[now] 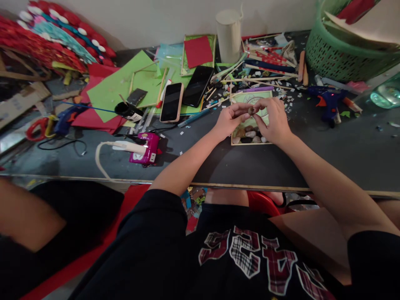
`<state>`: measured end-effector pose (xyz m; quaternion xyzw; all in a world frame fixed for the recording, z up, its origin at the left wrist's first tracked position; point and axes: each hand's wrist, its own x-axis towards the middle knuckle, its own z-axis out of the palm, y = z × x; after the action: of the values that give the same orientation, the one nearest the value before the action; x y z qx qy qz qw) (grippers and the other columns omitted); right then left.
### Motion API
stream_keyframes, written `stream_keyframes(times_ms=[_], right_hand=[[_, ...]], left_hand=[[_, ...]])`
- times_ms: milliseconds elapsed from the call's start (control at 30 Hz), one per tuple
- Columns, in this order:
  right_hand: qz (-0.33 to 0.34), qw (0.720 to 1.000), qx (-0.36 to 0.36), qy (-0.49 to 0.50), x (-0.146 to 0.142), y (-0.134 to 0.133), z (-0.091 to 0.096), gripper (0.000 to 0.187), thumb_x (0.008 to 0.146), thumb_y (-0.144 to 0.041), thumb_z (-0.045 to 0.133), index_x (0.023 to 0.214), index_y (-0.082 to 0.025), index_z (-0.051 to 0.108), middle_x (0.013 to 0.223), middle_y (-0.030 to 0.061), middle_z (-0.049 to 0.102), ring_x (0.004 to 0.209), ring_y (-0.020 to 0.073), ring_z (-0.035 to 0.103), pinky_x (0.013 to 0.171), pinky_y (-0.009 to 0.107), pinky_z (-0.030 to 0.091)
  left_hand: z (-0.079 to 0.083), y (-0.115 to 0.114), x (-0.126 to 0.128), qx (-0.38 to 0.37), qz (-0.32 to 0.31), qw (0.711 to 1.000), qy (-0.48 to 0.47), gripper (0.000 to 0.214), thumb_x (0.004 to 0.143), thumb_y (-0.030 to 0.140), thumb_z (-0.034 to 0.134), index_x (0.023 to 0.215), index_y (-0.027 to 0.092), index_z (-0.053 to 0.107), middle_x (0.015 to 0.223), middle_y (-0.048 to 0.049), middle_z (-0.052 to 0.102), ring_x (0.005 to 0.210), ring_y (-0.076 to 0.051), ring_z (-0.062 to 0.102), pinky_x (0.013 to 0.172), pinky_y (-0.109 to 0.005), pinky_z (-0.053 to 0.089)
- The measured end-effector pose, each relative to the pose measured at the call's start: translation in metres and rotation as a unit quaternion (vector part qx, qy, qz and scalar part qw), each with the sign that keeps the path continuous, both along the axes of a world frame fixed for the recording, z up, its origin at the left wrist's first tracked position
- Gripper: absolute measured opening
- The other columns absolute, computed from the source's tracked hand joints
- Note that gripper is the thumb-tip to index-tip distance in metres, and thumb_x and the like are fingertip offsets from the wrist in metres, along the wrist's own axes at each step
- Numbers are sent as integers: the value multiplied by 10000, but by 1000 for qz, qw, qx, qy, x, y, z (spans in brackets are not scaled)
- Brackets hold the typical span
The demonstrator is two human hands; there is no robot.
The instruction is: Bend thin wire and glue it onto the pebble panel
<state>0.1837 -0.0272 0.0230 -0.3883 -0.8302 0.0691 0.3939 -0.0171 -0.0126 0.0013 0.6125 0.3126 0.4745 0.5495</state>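
Observation:
Both hands meet above a small wooden-framed picture (250, 98) with a pale green ground that lies on the dark table (234, 162). My left hand (229, 120) and my right hand (272, 118) pinch a small brown pebble (251, 111) between their fingertips. A row of pebbles (250, 136) lies along the frame's near edge, under my hands.
Two phones (171, 102) (198, 85) lie on green paper (125, 83) to the left. A blue glue gun (325, 100) rests at right, a green basket (340, 58) behind it. A white cylinder (229, 35) stands at the back. A pink device (146, 148) sits near the table edge. Another person's arm (28, 225) is at the lower left.

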Motion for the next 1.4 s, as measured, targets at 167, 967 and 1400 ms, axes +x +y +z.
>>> stream_keyframes(times_ms=[167,967,1400], right_hand=[[-4,1000,3,-2,1,0,2,274,1006,-492,525,1134,-266,615,1041,109,719,1052,337,673,993,628,529],[-64,998,9,20,22,12,7,306,1021,-554,491,1105,-269,563,1028,100,678,998,319,629,1005,609,486],[-95,995,-9,-15,21,14,4,312,1018,-538,504,1146,-266,587,1071,104,704,1049,342,634,1038,627,459]], left_hand=[[-3,2,-1,0,-4,1000,0,607,760,653,857,1149,201,740,1193,-107,797,1176,-270,758,1038,-405,601],[28,6,-47,245,-36,883,398,277,959,204,676,1197,275,800,1121,-46,825,1081,-224,708,983,-399,566],[22,10,-46,284,-83,857,422,273,978,213,662,1183,314,811,1175,-29,824,1136,-234,696,1027,-439,550]])
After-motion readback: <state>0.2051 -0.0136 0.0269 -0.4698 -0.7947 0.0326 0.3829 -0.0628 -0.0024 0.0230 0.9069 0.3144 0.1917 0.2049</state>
